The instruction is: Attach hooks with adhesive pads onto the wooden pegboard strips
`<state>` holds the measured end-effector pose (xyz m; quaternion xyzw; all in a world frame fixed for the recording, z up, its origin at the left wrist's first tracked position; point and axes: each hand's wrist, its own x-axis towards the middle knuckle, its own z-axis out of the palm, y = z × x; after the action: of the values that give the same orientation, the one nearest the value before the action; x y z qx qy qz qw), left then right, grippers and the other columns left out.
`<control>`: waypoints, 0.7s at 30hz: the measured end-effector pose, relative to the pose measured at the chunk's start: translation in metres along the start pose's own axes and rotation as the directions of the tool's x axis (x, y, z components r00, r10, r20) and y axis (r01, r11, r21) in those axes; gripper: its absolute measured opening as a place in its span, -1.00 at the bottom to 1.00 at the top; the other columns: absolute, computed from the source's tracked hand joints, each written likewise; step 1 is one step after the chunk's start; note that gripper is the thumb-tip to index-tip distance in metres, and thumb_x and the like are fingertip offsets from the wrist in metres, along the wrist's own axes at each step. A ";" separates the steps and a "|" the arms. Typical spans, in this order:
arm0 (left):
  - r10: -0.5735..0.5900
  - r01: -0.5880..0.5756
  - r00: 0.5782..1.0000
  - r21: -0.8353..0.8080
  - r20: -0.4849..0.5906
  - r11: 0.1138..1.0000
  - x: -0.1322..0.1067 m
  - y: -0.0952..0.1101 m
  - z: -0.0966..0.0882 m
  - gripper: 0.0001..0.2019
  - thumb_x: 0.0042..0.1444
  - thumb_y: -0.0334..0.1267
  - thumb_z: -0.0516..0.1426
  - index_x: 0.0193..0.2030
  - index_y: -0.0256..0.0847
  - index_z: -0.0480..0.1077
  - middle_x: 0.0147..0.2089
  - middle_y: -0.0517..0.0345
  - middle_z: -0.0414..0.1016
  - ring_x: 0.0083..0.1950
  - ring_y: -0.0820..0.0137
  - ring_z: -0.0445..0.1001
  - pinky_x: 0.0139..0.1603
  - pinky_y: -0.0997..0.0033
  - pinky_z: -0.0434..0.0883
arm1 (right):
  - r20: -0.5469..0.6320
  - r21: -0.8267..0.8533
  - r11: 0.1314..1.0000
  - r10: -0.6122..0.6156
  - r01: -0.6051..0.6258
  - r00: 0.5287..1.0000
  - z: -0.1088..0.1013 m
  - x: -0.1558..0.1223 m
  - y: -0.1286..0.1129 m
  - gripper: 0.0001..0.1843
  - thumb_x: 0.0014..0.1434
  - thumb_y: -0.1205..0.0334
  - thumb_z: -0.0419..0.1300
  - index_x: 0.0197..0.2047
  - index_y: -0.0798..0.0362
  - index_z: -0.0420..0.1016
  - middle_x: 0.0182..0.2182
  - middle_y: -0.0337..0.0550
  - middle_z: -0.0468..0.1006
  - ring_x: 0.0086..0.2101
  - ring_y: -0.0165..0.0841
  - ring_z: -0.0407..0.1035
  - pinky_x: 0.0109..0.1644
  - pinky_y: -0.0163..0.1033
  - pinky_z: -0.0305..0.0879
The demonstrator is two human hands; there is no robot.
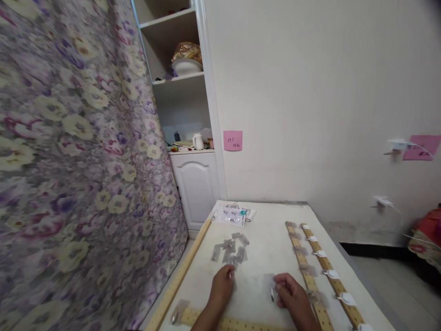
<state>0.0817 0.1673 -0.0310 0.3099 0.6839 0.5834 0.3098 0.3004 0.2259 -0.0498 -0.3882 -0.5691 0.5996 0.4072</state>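
My right hand (294, 296) is closed at the fingertips on a small clear plastic bag (269, 279), with a shiny metal piece showing at its lower end, low over the white table. My left hand (222, 282) is pinched closed at the near side of a pile of small clear bags (231, 247); whatever its fingers hold is too small to make out. The piled bags seem to contain small metal parts. In front of me a wooden strip with holes (237, 323) lies partly under my left forearm, with a bagged metal piece (177, 312) at its left end.
Two perforated wooden strips run along the table's right side, one bearing clear bags (303, 270), the other white tags (331, 274). Printed packets (229, 215) lie at the far left corner. A wooden bar (182, 276) edges the left side, beside a floral curtain (86, 161).
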 end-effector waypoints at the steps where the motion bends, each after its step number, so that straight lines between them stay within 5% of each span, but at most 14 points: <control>1: 0.059 -0.059 0.998 0.065 0.011 0.996 0.000 -0.001 -0.001 -0.72 -0.27 -0.57 0.09 -0.44 -0.16 0.49 -0.33 0.16 0.50 -0.11 0.28 0.39 0.08 0.35 0.21 | 0.008 0.017 1.000 0.017 -0.017 1.000 0.001 0.000 0.001 -0.73 -0.10 0.01 0.19 -0.38 0.02 0.40 -0.57 -0.31 0.36 -0.53 -0.40 0.30 -0.47 -0.32 0.31; 5: 0.225 -0.230 0.973 0.279 0.051 0.932 -0.004 -0.005 -0.005 -0.59 -0.24 -0.58 0.02 -0.28 -0.16 0.50 -0.16 0.08 0.47 -0.02 0.25 0.32 0.15 0.31 0.14 | 0.032 0.042 0.998 0.054 -0.055 0.998 0.002 -0.001 0.001 -0.75 -0.11 0.04 0.22 -0.44 0.04 0.37 -0.61 -0.36 0.30 -0.55 -0.43 0.28 -0.46 -0.33 0.32; 11: 0.327 -0.329 0.942 0.416 0.078 0.848 -0.018 0.000 -0.012 -0.66 -0.14 -0.51 0.01 -0.24 -0.16 0.47 -0.14 0.05 0.44 -0.03 0.22 0.30 0.10 0.28 0.15 | 0.048 0.026 0.999 0.022 -0.023 0.999 0.004 -0.004 0.000 -0.76 -0.08 0.04 0.20 -0.44 0.05 0.36 -0.61 -0.35 0.31 -0.57 -0.44 0.26 -0.49 -0.34 0.29; 14: 0.325 -0.349 0.937 0.338 0.128 0.874 -0.038 0.010 0.001 -0.83 0.00 -0.33 0.05 -0.29 -0.16 0.45 -0.26 0.08 0.46 -0.15 0.25 0.38 -0.06 0.35 0.26 | 0.071 -0.020 1.000 -0.018 0.019 0.997 0.006 -0.006 -0.001 -0.76 -0.06 0.04 0.18 -0.43 0.05 0.36 -0.64 -0.36 0.28 -0.59 -0.45 0.23 -0.53 -0.36 0.24; 17: 0.196 -0.250 0.932 0.149 0.304 0.957 -0.063 0.016 0.022 -0.84 0.04 -0.18 0.08 -0.35 -0.17 0.42 -0.48 0.18 0.44 -0.39 0.34 0.40 -0.33 0.43 0.30 | 0.126 -0.090 0.992 -0.075 0.087 0.989 0.008 -0.009 -0.003 -0.77 -0.03 0.06 0.15 -0.41 0.06 0.39 -0.62 -0.33 0.32 -0.60 -0.45 0.22 -0.54 -0.37 0.21; 21: 0.103 -0.108 0.950 0.003 0.296 0.994 -0.081 0.015 0.038 -0.82 0.02 -0.10 0.11 -0.41 -0.17 0.33 -0.56 0.27 0.38 -0.53 0.43 0.39 -0.50 0.50 0.25 | 0.188 -0.200 0.961 -0.154 0.191 0.970 0.006 -0.014 -0.010 -0.82 0.01 0.14 0.12 -0.40 0.07 0.44 -0.54 -0.27 0.40 -0.54 -0.43 0.25 -0.47 -0.35 0.20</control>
<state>0.1622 0.1286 -0.0160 0.4326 0.6178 0.5398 0.3739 0.3006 0.2105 -0.0399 -0.3264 -0.6956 0.5271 0.3631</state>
